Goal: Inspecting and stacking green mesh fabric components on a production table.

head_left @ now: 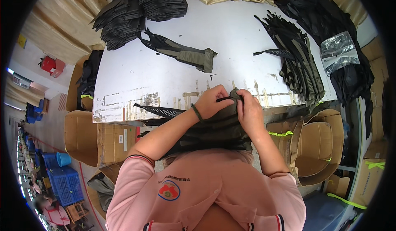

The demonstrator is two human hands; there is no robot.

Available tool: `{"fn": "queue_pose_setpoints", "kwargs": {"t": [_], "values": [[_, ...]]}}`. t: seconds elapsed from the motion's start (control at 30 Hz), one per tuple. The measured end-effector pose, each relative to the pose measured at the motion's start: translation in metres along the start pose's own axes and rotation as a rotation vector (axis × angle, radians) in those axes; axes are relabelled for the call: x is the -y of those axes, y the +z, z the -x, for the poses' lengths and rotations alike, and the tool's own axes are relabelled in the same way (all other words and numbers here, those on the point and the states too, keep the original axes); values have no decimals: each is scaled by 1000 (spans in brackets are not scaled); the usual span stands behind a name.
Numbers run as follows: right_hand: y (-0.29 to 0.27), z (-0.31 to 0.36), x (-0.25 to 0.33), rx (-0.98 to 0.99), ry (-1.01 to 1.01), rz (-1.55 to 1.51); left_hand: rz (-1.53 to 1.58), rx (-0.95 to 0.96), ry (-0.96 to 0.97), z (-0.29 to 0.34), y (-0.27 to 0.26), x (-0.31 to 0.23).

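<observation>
My left hand point(212, 102) and my right hand point(250, 110) meet at the table's near edge, fingers closed. Between them they pinch the edge of a dark olive and black fabric piece point(222, 117). Its lower part hangs over my lap among more dark fabric, and a black mesh strip point(154, 110) sticks out to the left under my forearm. What exactly the fingertips grip is partly hidden. A similar olive fabric piece with a black mesh end point(192, 58) lies on the white table point(235, 33) beyond my hands.
Stacked black flat pieces point(123, 18) stand at the far left. A pile of olive and black strips point(299, 62) lies at the right, beside black fabric with a clear plastic bag point(340, 51). Cardboard boxes point(82, 138) point(317, 146) flank me. Another person point(57, 214) is far off at lower left.
</observation>
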State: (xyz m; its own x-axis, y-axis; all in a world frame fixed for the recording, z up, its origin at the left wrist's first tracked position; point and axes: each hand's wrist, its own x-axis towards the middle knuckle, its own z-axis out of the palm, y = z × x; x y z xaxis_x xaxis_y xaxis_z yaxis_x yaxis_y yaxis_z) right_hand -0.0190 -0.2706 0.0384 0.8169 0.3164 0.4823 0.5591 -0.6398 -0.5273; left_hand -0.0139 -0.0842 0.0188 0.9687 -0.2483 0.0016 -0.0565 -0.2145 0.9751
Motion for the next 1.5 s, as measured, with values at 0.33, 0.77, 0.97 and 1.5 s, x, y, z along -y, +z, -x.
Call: {"fn": "queue_pose_setpoints", "kwargs": {"t": [0.33,0.77,0.97,1.5], "values": [[-12,-19,-5,264,-91,-21,-144,63,161,17,-3,-7],[13,4,-17,253,794,-1106,-284,84,213,34,-5,-22],[4,6,-17,353,632,-1306,-87,142,74,27,-10,-17],[-5,19,-5,374,590,-1059,190,173,-115,22,-26,-36]]}}
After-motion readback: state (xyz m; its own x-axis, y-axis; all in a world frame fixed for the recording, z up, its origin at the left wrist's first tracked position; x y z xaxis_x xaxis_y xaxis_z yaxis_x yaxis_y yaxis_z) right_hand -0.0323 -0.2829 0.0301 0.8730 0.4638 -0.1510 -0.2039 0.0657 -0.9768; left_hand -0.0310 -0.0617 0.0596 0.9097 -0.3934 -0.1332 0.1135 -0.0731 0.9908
